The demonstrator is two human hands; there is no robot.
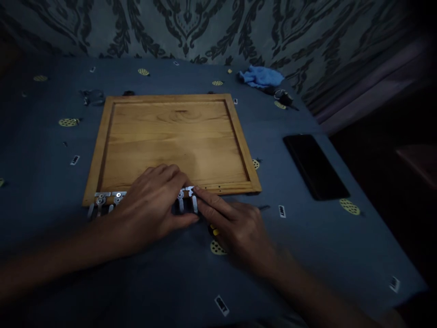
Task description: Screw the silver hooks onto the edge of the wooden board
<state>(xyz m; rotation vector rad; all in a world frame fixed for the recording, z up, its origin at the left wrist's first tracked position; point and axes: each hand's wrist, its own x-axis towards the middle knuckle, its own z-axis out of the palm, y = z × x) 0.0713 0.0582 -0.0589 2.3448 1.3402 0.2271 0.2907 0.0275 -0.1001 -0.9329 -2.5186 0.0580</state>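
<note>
A framed wooden panel [170, 141] lies on the table. At the left of its near edge, a silver metal hinge [119, 195] with screw heads is fixed to the frame. A second metal hinge [190, 190] sits at the middle of that edge. My left hand [150, 207] curls over the near edge, its fingers and thumb closed around the second hinge. From the right, my right hand [242, 223] pinches the end of this hinge with its fingertips. Beneath the right palm shows part of a black and yellow object [214, 230], mostly hidden.
On the patterned blue tablecloth [164, 291], a black phone [316, 166] lies to the right. A blue cloth [261, 76] and a small dark object [284, 97] lie at the back right. Some dark, dim item [92, 96] lies beyond the panel's left corner. Behind stands a patterned wall [211, 32].
</note>
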